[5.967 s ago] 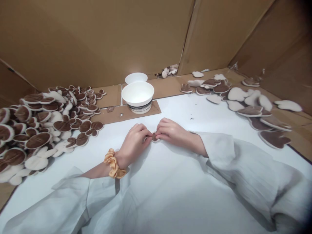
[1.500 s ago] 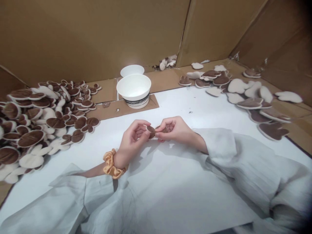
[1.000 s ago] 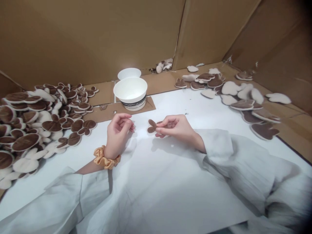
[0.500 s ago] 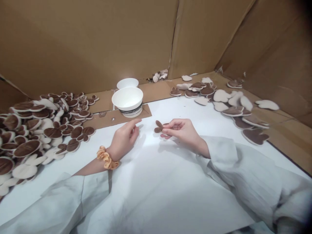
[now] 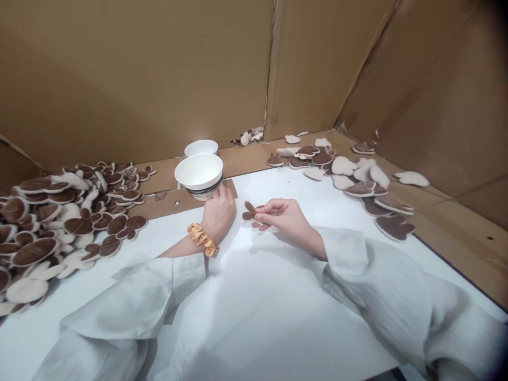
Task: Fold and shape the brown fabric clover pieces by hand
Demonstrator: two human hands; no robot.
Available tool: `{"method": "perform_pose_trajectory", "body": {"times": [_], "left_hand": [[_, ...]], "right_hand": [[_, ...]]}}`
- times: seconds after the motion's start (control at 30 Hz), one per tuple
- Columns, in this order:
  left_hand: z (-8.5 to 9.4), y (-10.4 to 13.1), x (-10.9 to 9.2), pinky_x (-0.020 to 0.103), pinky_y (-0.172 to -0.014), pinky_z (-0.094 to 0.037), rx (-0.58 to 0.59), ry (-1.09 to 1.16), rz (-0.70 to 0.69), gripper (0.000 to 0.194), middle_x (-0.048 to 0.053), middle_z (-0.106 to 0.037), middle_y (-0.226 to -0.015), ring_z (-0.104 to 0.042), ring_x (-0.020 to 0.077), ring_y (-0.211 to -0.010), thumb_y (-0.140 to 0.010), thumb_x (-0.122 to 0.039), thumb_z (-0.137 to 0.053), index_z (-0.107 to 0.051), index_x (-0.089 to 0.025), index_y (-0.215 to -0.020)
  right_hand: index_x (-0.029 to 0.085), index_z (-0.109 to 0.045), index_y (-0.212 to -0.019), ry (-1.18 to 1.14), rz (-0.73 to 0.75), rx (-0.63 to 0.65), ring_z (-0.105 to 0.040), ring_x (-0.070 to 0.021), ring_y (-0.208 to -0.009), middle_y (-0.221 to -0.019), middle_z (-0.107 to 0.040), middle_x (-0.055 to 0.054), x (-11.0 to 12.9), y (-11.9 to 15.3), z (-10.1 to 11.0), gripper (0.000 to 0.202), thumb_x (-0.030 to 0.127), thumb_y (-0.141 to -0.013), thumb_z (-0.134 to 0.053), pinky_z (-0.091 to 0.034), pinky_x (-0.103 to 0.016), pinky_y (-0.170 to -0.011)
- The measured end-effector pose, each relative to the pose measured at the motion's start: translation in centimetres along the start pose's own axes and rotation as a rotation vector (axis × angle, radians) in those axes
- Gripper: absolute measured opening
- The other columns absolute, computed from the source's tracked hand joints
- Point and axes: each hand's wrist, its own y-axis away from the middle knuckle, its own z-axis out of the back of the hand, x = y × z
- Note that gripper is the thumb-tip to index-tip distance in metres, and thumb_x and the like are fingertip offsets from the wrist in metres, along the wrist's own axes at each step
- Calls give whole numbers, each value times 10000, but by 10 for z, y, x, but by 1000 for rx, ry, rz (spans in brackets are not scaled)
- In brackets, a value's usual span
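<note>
My right hand (image 5: 280, 217) pinches a small brown bunny-shaped piece (image 5: 249, 210) above the white table surface, its ear-like ends pointing left. My left hand (image 5: 219, 211) reaches to the lower right side of the front white bowl (image 5: 199, 170), fingers closed at the dark bands round its base. Its fingertips are partly hidden, so what they grip there cannot be made out. An orange scrunchie (image 5: 202, 239) circles my left wrist. A second white bowl (image 5: 201, 147) stands just behind the first.
A big heap of brown and cream fabric pieces (image 5: 35, 250) covers the left side. Similar pieces (image 5: 344, 165) lie scattered at the back right. Cardboard walls (image 5: 138, 79) rise behind and at the right. Small scraps (image 5: 252, 136) sit at the back wall's seam.
My left hand has moved forward and right to the front bowl's base, and its fingers have closed. My right hand still holds the brown piece. The view has shifted slightly.
</note>
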Motion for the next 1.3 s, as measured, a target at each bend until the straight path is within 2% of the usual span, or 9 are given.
{"method": "perform_pose_trajectory", "body": {"times": [0.17,0.33,0.57,0.67,0.77,0.9,1.03,1.17,1.3], "left_hand": [[0,21,6,312,-613,-402,-61,156,-16,230,171,-579,-888,-572,269,-798,-860,-139,-337,-560,-87,-884],[7,44,11,294,-688,-426,-133,610,129,206,80,-633,-858,-584,191,-756,-886,-239,-372,-562,-160,-903],[15,66,17,260,-613,-449,-112,1184,357,190,26,-633,-722,-568,123,-578,-848,-312,-459,-525,-160,-942],[17,70,19,251,-587,-444,-97,1331,444,300,16,-644,-718,-570,117,-567,-825,-297,-494,-461,-166,-1092],[22,72,21,241,-551,-434,-2,1428,532,378,59,-670,-777,-586,121,-575,-797,-290,-525,-480,-133,-1137],[24,70,24,238,-527,-438,74,1506,575,323,126,-679,-868,-610,130,-588,-767,-323,-565,-576,-90,-992],[21,70,26,219,-478,-421,59,1506,548,287,105,-678,-804,-606,131,-548,-757,-384,-583,-576,-113,-851],[21,75,27,203,-439,-388,-6,1358,520,275,63,-666,-750,-561,110,-488,-773,-413,-557,-580,-140,-798],[23,83,30,217,-522,-429,-131,1125,457,220,32,-655,-711,-555,118,-538,-781,-362,-544,-618,-159,-745]], "right_hand": [[115,-628,-651,4,-7,4,-689,-180,-608,-674,-695,-44,1,0,0,258,279,-538,-793,-567,-243,-515],[118,-640,-683,27,-3,14,-688,-174,-615,-718,-711,-64,1,1,0,241,277,-569,-781,-563,-248,-538],[121,-646,-688,50,2,10,-686,-186,-623,-710,-708,-68,2,2,-3,243,289,-575,-780,-555,-267,-543],[126,-635,-654,59,14,-6,-677,-169,-583,-684,-697,-48,3,1,-7,232,282,-568,-783,-555,-264,-531],[128,-637,-663,61,45,1,-675,-161,-579,-692,-693,-40,1,-2,-13,225,282,-578,-778,-560,-263,-538],[130,-639,-674,59,78,34,-678,-168,-597,-667,-683,-29,-6,-11,-23,246,302,-568,-779,-570,-280,-564],[130,-629,-666,25,95,62,-675,-158,-602,-706,-689,-29,-11,-23,-37,272,322,-549,-783,-579,-290,-591],[132,-619,-659,-11,109,77,-677,-155,-600,-708,-684,-23,-13,-35,-52,271,319,-548,-781,-574,-262,-567],[126,-626,-693,5,90,95,-680,-160,-606,-718,-687,-37,-17,-43,-61,284,333,-564,-772,-574,-262,-571]]}}
